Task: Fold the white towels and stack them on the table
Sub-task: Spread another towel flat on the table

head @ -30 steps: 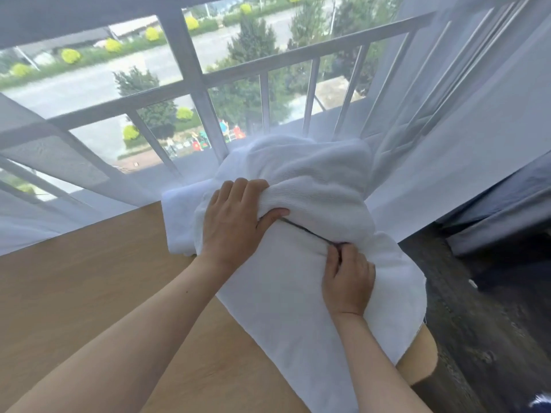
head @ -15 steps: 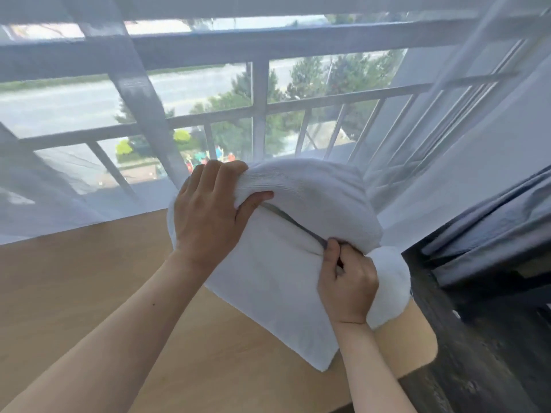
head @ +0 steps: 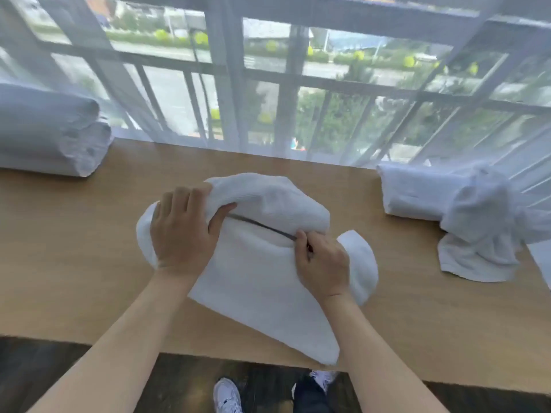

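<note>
A white towel [head: 256,281] lies bunched over the middle of the wooden table [head: 74,248], one corner hanging past the near edge. My left hand [head: 182,231] grips its upper fold, thumb tucked under the cloth. My right hand [head: 323,263] pinches the towel's edge at the dark seam line. A stack of folded white towels [head: 50,129] sits at the far left. A folded towel [head: 417,192] and a crumpled one [head: 480,234] lie at the right.
A sheer curtain [head: 268,84] and a window railing run along the table's far edge. Below the near edge are dark floor and my white shoes [head: 228,394]. Bare tabletop lies between the middle towel and both side piles.
The view has swung left from the table's right end to its middle. Both hands have carried the towel there, keeping the same hold. The left stack and right pile have come into view.
</note>
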`<action>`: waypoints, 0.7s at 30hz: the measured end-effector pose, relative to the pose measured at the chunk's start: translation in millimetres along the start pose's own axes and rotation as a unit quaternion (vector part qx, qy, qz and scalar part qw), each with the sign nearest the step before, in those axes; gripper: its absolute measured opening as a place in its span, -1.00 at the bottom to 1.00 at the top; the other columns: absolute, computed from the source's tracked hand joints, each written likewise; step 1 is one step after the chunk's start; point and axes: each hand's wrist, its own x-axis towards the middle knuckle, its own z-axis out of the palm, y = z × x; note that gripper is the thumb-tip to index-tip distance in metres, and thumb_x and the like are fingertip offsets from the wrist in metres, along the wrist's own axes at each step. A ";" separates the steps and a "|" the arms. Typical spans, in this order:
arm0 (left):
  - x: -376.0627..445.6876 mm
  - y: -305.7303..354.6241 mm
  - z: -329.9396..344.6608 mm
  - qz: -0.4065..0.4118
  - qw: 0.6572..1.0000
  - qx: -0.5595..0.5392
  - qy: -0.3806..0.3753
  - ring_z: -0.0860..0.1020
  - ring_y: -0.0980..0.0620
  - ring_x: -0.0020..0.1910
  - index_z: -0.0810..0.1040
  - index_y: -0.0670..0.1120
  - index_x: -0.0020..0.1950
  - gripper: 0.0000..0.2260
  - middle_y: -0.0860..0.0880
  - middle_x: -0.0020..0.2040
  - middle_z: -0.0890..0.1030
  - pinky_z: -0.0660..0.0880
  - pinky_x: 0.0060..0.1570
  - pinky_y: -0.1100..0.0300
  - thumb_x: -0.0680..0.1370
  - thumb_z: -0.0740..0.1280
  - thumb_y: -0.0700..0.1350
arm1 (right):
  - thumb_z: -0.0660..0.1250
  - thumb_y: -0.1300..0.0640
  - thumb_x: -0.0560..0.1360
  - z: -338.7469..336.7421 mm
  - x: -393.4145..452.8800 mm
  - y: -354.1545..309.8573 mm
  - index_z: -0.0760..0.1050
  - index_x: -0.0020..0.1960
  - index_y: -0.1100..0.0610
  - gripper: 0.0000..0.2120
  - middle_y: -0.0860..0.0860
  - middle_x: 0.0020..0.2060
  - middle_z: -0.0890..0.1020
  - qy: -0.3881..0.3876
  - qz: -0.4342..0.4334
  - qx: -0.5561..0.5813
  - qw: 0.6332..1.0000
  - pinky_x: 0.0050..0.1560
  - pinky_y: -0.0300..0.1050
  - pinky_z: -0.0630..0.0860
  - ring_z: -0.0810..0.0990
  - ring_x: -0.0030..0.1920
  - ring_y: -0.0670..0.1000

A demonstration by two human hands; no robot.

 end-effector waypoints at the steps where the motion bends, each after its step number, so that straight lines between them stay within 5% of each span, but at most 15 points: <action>1: -16.2 -24.3 -5.3 -0.031 0.999 0.016 -0.024 0.50 -0.24 -0.12 0.42 -0.09 0.17 -0.64 -0.17 -0.08 0.54 0.44 -0.12 -0.10 0.63 0.22 0.19 | 0.16 0.00 0.61 19.4 -6.1 -13.9 0.25 -0.39 0.07 -0.59 0.01 -0.54 0.41 -0.041 -0.001 -0.003 0.999 -0.40 -0.12 0.20 0.37 -0.50 0.11; 7: -91.6 -115.4 -11.9 -0.165 0.968 0.049 -0.181 0.52 -0.31 0.00 0.49 -0.13 0.22 -0.58 -0.23 0.03 0.56 0.51 -0.06 -0.18 0.58 0.22 0.19 | 0.29 0.04 0.60 98.7 -33.2 -63.7 0.42 -0.40 0.14 -0.59 0.13 -0.48 0.55 -0.206 -0.032 -0.067 0.976 -0.33 -0.04 0.25 0.49 -0.41 0.22; 12: -111.0 -133.5 14.3 -0.181 0.931 0.081 -0.305 0.47 -0.23 0.04 0.48 -0.08 0.30 -0.59 -0.17 0.08 0.51 0.41 -0.02 -0.09 0.61 0.23 0.19 | 0.26 0.01 0.63 114.7 -37.8 -67.0 0.36 -0.39 0.13 -0.56 0.11 -0.48 0.55 -0.268 -0.044 -0.119 0.955 -0.26 0.02 0.36 0.49 -0.41 0.22; 17: -100.1 -135.7 30.2 -0.193 0.914 0.060 -0.352 0.41 -0.14 0.12 0.42 -0.01 0.32 -0.57 -0.09 0.14 0.46 0.42 0.06 -0.03 0.59 0.22 0.25 | 0.40 0.09 0.54 126.4 -20.0 -54.2 0.39 -0.43 0.13 -0.59 0.06 -0.53 0.51 -0.255 -0.077 -0.143 0.953 -0.33 -0.02 0.37 0.49 -0.48 0.18; 21: -82.6 -149.5 27.0 -0.252 0.894 -0.114 -0.354 0.43 0.14 0.13 0.45 0.16 0.28 -0.54 0.19 0.13 0.45 0.41 0.04 0.16 0.51 0.23 0.39 | 0.19 0.03 0.59 136.3 9.8 -31.9 0.41 -0.43 0.12 -0.57 0.05 -0.52 0.52 -0.231 -0.107 -0.166 0.953 -0.33 -0.02 0.37 0.50 -0.46 0.18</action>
